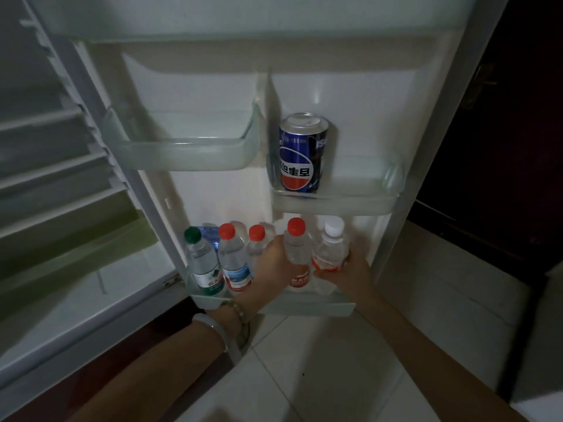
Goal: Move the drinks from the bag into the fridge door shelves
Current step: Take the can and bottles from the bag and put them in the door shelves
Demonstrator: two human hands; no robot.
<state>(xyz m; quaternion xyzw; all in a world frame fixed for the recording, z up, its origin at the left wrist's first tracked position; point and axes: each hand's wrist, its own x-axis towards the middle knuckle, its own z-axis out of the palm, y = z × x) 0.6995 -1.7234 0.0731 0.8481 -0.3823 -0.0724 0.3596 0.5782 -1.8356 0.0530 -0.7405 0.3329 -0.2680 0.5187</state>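
Observation:
The open fridge door faces me. Its bottom door shelf [320,309] holds a row of water bottles: a green-capped bottle [202,260], two red-capped bottles [233,260] [256,242], and behind them a blue pack [210,234]. My left hand [272,266] grips a red-capped bottle [297,242] in this shelf. Beside it, my right hand [350,269] is wrapped around a white-capped bottle [330,248] with an orange label. A blue cola can [301,153] stands in the middle right door shelf [365,202]. The bag is out of view.
The middle left door shelf [182,153] holds nothing. The fridge interior with white shelves [54,175] lies to the left. A dark wooden door [502,132] is on the right. Pale floor tiles [304,376] spread below.

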